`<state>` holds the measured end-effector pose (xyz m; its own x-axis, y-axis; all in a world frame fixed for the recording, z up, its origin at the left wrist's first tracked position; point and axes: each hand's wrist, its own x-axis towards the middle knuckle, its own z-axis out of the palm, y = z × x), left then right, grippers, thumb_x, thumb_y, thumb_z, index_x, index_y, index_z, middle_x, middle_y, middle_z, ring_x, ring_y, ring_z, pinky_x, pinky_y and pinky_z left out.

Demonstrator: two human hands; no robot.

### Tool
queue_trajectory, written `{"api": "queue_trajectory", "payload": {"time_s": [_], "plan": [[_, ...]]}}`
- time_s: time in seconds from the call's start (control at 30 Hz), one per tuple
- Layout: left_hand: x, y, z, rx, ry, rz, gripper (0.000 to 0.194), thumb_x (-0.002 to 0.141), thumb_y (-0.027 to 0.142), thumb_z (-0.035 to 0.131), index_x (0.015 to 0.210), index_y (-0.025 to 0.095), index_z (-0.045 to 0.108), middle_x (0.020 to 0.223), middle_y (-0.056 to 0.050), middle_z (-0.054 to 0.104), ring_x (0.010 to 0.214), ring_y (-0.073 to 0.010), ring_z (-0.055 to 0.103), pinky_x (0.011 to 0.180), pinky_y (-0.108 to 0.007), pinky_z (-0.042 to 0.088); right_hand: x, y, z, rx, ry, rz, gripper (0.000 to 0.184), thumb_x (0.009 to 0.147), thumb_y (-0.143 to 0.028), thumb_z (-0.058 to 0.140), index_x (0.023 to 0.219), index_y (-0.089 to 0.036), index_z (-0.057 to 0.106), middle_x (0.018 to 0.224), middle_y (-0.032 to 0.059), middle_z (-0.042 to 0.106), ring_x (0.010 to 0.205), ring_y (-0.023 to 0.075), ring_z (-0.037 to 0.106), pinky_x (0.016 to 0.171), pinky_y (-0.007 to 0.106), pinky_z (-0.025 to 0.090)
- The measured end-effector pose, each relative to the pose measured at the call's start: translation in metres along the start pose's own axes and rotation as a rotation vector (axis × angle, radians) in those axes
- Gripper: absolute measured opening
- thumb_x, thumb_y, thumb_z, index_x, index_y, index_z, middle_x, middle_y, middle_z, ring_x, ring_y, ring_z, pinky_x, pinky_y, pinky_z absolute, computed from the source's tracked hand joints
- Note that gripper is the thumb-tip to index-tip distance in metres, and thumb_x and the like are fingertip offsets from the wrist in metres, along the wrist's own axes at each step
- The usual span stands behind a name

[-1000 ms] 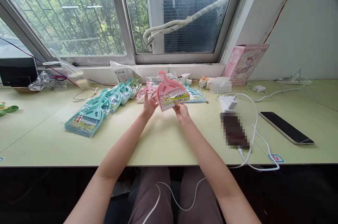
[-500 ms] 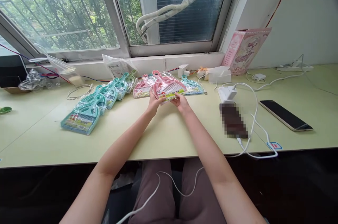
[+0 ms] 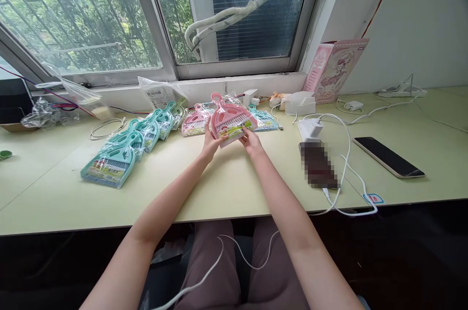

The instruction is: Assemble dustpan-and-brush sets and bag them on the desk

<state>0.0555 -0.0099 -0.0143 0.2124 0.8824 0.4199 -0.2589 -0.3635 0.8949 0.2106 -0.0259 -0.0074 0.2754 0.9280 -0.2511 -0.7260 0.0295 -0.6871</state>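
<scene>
Between both hands is a pink dustpan and brush set [image 3: 234, 117], tilted, its printed label and white bristles facing me. My left hand [image 3: 212, 142] grips its lower left edge, thumb in front. My right hand [image 3: 250, 139] pinches the bottom edge at the right. Behind it, another pink set [image 3: 195, 120] lies on the table to the left, and a blue set [image 3: 266, 120] lies to the right. A row of wrapped teal dustpan and brush sets [image 3: 113, 161] overlaps along the table at the left.
On the right of the table [image 3: 226, 188] lie a phone [image 3: 389, 156], a pixelated dark device [image 3: 318, 164] on a white cable, and a white charger [image 3: 310, 129]. A pink box [image 3: 334, 71] stands by the wall. Clear plastic bags [image 3: 161, 93] rest along the window sill.
The pink set has been lowered and tipped back slightly, then raised a little again. My left hand has moved from beside it to gripping its lower left edge. The view has tilted down.
</scene>
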Motion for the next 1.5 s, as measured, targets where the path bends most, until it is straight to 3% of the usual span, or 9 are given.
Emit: {"api": "queue_trajectory", "payload": {"time_s": [0.3,0.57,0.83,1.03,1.23,1.33,1.4,1.5], "plan": [[0.003,-0.02,-0.006,0.035,-0.024,-0.02,0.111,0.053,0.031,0.091,0.144,0.027,0.028,0.144,-0.013,0.048,0.134,-0.0338,0.046,0.113,-0.052,0.038,0.008,0.004,-0.007,-0.139,0.002,-0.152,0.032,0.06,-0.015,0.088,0.082,-0.016,0.065,0.079,0.0016,0.073,0.078,0.0161,0.069,0.077,0.03,0.061],[-0.002,-0.009,0.002,0.019,-0.04,-0.056,0.111,0.054,0.029,0.091,0.144,0.028,0.027,0.14,-0.012,0.051,0.132,-0.0319,0.049,0.111,-0.05,0.041,0.003,0.0,-0.005,-0.11,0.112,-0.164,0.026,0.073,-0.032,0.08,0.085,-0.017,0.063,0.081,0.0024,0.072,0.074,0.0142,0.067,0.063,0.024,0.059],[0.001,-0.007,-0.002,0.065,-0.011,-0.021,0.107,0.056,0.028,0.089,0.145,0.026,0.03,0.141,-0.013,0.051,0.133,-0.033,0.048,0.113,-0.051,0.038,0.007,0.004,-0.006,-0.116,0.103,-0.15,0.025,0.079,-0.04,0.073,0.087,-0.019,0.061,0.084,0.0022,0.071,0.076,0.0152,0.068,0.065,0.026,0.059],[0.0,-0.004,-0.001,0.09,-0.015,-0.028,0.104,0.057,0.029,0.089,0.144,0.024,0.032,0.14,-0.013,0.051,0.133,-0.0333,0.048,0.114,-0.051,0.037,0.006,0.002,-0.006,-0.068,0.141,-0.115,0.021,0.082,-0.035,0.071,0.091,-0.018,0.063,0.082,0.0019,0.072,0.073,0.0145,0.068,0.065,0.025,0.06],[0.002,0.002,-0.001,0.09,-0.017,0.0,0.105,0.056,0.037,0.09,0.142,0.021,0.033,0.138,-0.015,0.052,0.131,-0.0337,0.05,0.112,-0.05,0.04,0.003,-0.001,-0.002,0.06,0.077,-0.101,0.015,0.083,-0.025,0.073,0.093,-0.016,0.066,0.08,0.0015,0.072,0.072,0.0119,0.068,0.067,0.021,0.059],[-0.003,0.004,0.006,0.113,-0.005,-0.01,0.098,0.059,0.041,0.088,0.139,0.023,0.035,0.131,-0.013,0.058,0.12,-0.0303,0.058,0.102,-0.046,0.049,0.001,-0.003,0.0,0.148,0.076,-0.107,0.013,0.086,-0.019,0.07,0.098,-0.015,0.066,0.081,0.0024,0.073,0.076,0.0115,0.069,0.071,0.02,0.059],[-0.008,0.004,0.014,0.152,-0.015,-0.06,0.091,0.062,0.044,0.086,0.136,0.022,0.037,0.119,-0.011,0.065,0.099,-0.0257,0.068,0.084,-0.04,0.058,0.0,-0.006,0.0,0.182,0.075,-0.123,0.013,0.088,-0.02,0.068,0.1,-0.015,0.067,0.084,0.0031,0.074,0.08,0.0122,0.071,0.075,0.02,0.06],[-0.016,0.003,0.025,0.173,-0.091,-0.101,0.077,0.071,0.051,0.078,0.131,0.021,0.04,0.099,-0.007,0.071,0.069,-0.0168,0.068,0.06,-0.029,0.056,-0.003,-0.011,-0.001,0.201,0.077,-0.175,0.011,0.092,-0.022,0.063,0.099,-0.015,0.067,0.087,0.004,0.075,0.084,0.012,0.072,0.078,0.02,0.06]]}}
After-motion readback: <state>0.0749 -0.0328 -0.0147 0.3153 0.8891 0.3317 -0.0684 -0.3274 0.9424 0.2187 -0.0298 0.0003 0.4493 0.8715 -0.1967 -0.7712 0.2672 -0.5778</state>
